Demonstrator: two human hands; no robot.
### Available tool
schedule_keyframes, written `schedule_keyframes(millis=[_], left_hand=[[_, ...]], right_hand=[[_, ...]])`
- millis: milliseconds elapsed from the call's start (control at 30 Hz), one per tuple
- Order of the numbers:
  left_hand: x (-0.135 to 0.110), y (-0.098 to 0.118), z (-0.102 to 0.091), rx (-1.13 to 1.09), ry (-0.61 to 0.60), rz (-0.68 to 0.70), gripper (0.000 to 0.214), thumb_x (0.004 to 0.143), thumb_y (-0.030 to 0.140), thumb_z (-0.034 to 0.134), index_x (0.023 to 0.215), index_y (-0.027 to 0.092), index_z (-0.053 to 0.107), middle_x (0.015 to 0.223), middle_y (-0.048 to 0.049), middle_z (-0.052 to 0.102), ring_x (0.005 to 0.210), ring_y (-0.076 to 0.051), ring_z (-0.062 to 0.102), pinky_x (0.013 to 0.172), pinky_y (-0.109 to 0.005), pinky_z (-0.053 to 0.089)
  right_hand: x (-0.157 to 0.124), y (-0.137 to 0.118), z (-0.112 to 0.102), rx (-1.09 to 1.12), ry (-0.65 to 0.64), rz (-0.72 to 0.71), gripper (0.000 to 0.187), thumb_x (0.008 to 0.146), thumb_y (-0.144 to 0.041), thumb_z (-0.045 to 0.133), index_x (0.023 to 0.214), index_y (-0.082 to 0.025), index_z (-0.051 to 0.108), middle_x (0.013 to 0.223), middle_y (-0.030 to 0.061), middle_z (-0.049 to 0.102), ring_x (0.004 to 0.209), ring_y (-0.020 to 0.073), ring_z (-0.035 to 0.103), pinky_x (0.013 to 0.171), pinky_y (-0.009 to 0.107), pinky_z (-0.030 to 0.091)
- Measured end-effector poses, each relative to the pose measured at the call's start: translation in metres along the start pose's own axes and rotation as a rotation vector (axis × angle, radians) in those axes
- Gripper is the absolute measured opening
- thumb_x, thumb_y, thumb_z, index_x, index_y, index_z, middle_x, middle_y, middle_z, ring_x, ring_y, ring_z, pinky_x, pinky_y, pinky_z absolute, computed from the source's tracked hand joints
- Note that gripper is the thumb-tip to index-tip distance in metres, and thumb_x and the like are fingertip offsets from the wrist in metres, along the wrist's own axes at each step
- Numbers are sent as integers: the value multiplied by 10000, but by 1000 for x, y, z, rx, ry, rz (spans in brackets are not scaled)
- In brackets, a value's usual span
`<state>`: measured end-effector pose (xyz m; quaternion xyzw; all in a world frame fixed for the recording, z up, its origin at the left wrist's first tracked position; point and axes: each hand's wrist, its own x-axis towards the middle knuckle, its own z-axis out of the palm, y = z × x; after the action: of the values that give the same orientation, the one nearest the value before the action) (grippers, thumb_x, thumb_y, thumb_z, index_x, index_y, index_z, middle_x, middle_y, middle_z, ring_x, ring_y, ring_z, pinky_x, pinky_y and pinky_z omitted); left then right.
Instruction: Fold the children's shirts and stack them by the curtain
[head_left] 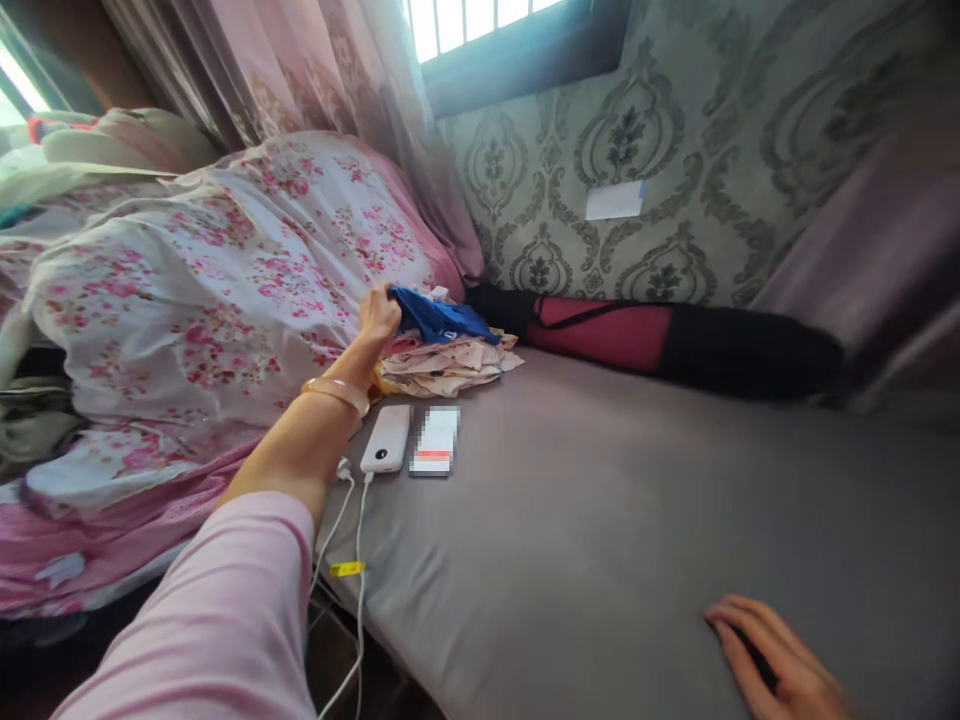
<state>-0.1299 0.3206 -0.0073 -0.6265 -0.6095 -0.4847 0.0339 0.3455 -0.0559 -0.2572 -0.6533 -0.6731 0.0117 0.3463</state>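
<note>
My left hand [380, 312], with a bangle on its wrist, is closed on the left edge of a blue piece of clothing with a small white print [442, 316]. The blue garment lies on top of a pile of folded light-coloured clothes [446, 366], at the far left of the grey surface. Low on the right, my right hand [780, 655] hovers over or rests on the grey sheet [600, 520]. Its fingers are loosely bent, the thumb tip close to the forefinger, and nothing shows between them. Its wrist is cut off by the frame.
A white power bank [387, 438] with a white cable [360, 580] lies in front of the pile, beside a phone [436, 440]. A long black and maroon bag [637, 338] lies along the wall. Flowered bedding [225, 270] is heaped at the left.
</note>
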Motion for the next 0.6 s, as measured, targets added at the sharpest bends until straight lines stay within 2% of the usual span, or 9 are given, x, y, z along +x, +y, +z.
schedule_keyframes(millis=[67,133,233,300,433,500,600], left_hand=[[2,25,15,-202,98,98,250,798,153,485,1006,138,624,1031,-115,674,1041,-266,586,954,-394,395],[-2,56,29,-419,89,241,252,796,129,483,1001,134,630,1006,-90,671,1016,-230,599,950,-352,416],[-23,110,41,-745,-114,391,261,787,126,502,1006,149,641,979,-49,675,962,-191,621,893,-310,467],[-47,146,41,-950,-275,406,267,798,152,534,1048,171,627,1021,-35,677,960,-182,629,871,-304,489],[-109,199,31,-1307,-552,263,306,817,256,630,1112,203,569,1081,-40,676,939,-178,653,829,-307,522],[-142,212,29,-1460,-695,149,323,787,293,692,1071,193,575,1066,-54,686,906,-178,665,803,-299,532],[-190,220,36,-1618,-875,-42,343,724,293,763,999,171,600,1008,-66,706,866,-177,673,780,-286,536]], right_hand=[[3,-14,-6,7,-15,14,299,860,-469,491,874,-258,702,996,67,672,914,212,665,807,300,548],[5,-25,-10,21,-40,27,279,884,-429,470,882,-250,684,993,64,659,919,199,655,824,298,528],[7,-33,-15,48,-92,52,253,910,-365,438,909,-240,658,1008,61,639,924,179,641,845,295,503],[8,-36,-17,74,-126,65,252,919,-338,421,913,-232,649,1005,61,631,919,172,633,851,294,492],[9,-42,-22,127,-137,88,260,920,-315,404,880,-218,642,965,62,628,890,172,618,835,304,481],[9,-46,-25,157,-139,99,254,916,-317,413,881,-218,644,959,62,631,887,177,613,830,312,475],[9,-51,-33,244,-152,160,249,909,-351,447,892,-219,657,938,61,652,875,191,612,802,326,474]])
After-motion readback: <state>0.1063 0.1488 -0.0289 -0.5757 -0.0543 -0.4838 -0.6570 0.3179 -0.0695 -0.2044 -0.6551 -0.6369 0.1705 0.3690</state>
